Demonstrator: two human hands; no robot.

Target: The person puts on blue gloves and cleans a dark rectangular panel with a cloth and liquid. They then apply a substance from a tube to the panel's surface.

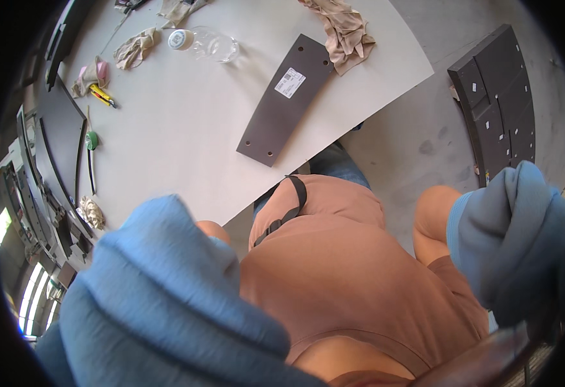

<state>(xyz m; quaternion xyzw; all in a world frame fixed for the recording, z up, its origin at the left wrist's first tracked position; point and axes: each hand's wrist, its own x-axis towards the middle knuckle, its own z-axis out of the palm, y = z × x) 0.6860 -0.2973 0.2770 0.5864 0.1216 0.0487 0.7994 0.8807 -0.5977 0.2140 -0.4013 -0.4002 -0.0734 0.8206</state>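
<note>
Both hands wear blue fabric gloves and are raised close to the camera. My left hand (161,290) fills the lower left with its fingers curled; its fingertips and anything between them are hidden. At the right edge, my right hand (514,237) is lifted beside the head, its fingers bent and partly blurred. Neither hand touches the table. Beyond them, a dark brown panel (282,106) with several drilled holes and a white printed label (290,82) lies at the near edge of the pale table (180,130). A crumpled beige cloth (345,36) touches its far corner.
A clear plastic bottle (214,44), more rags (136,47), a yellow utility knife (102,96) and a green tape roll (91,140) lie on the table. Dark panels (62,140) stand along the left. Stacked dark boards (500,101) are at the right.
</note>
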